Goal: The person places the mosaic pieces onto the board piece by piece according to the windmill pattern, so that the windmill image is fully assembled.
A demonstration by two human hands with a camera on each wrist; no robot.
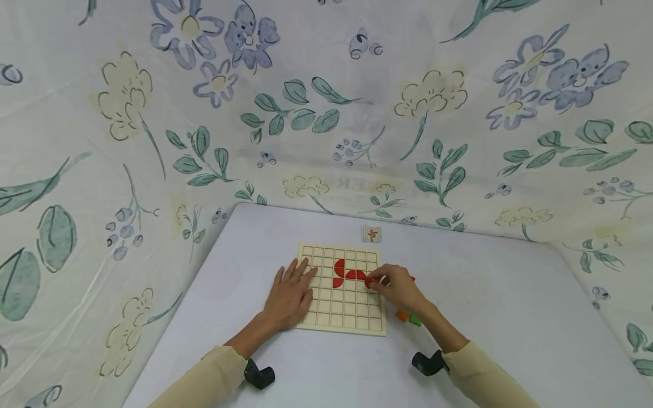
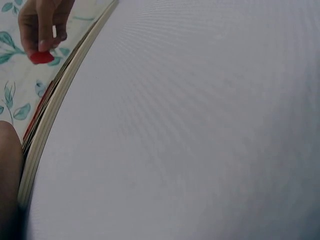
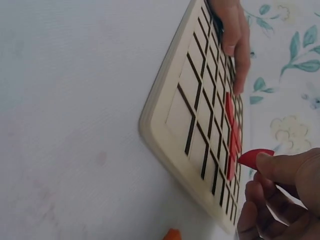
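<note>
A pale wooden grid board [image 1: 347, 323] lies flat on the white table. My left hand [image 1: 289, 296] rests on its left edge, fingers spread and straight. Between thumb and fingertips, my right hand [image 1: 400, 289] pinches a red piece [image 3: 257, 156] with a curved edge, over the board's right side. Whether this piece touches the board I cannot tell. Several other red pieces [image 1: 339, 268] are set in the squares, some of them quarter circles. The left wrist view shows the right hand [image 2: 45, 22] and its red piece beyond the board's edge.
Right of the board, an orange piece [image 1: 402, 315] and a green piece [image 1: 415, 320] lie by the right forearm, which partly hides more. A small card [image 1: 371, 233] with a grid pattern lies behind the board. Flowered cloth [image 1: 326, 113] hangs along the table's back edge.
</note>
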